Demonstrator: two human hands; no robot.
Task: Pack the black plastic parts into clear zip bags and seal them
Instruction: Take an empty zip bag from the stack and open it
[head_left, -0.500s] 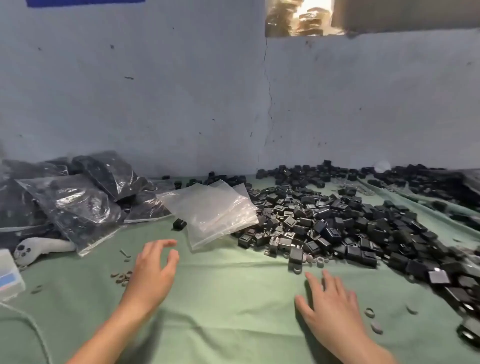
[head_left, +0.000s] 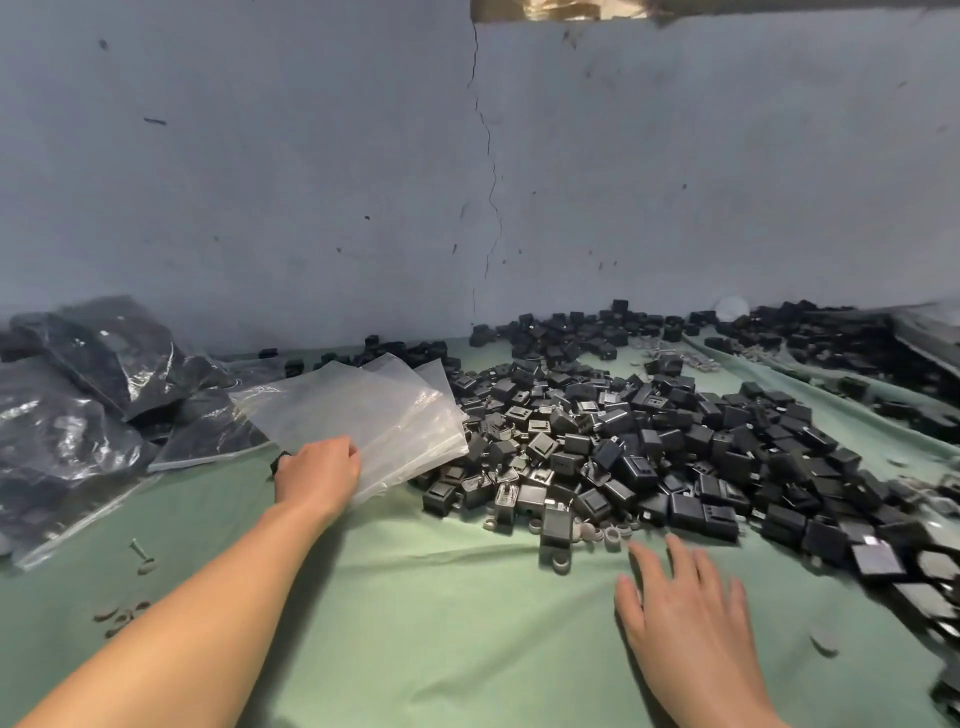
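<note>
Two bare forearms without sleeves, the left hand (head_left: 318, 474) and right hand (head_left: 684, 618) gloveless, no rings or watch showing.

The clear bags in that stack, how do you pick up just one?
Pinch the near left corner of the top bag in the stack of clear bags, coming in from the left, where the left hand already touches it. The bags lie flat and fanned, so their corners and edges are exposed there, while the pile of black parts crowds the right edge. Thumb under, fingers on top.
</note>
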